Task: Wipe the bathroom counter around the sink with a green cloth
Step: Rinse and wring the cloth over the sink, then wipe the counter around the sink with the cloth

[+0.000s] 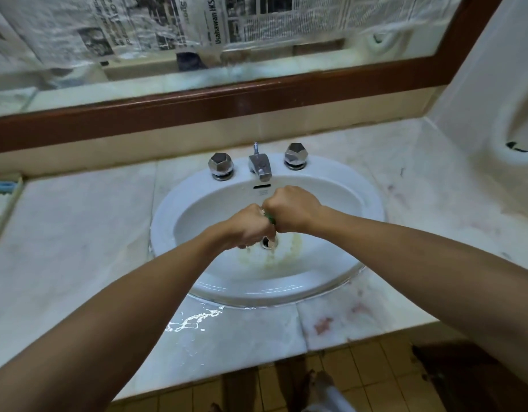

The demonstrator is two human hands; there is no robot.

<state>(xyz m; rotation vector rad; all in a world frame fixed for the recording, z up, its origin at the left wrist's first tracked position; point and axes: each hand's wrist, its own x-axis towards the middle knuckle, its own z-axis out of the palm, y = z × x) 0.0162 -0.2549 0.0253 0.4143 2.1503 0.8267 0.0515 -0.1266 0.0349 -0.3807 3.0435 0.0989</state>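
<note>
Both my fists are closed over the white sink (372,200), above its drain (268,242). My left hand (249,226) and my right hand (292,208) grip a green cloth (270,217) between them; only a small green strip shows between the fists, the rest is hidden inside them. The pale marble counter (78,233) surrounds the sink. A puddle of water (194,319) lies on the counter at the sink's front edge.
A chrome faucet (260,165) stands behind the basin between two faceted knobs, the left knob (221,165) and the right knob (296,156). A wood-framed mirror (227,99) covered with newspaper runs along the back. A white wall fixture (512,138) juts in at right. A tray edge (7,203) sits far left.
</note>
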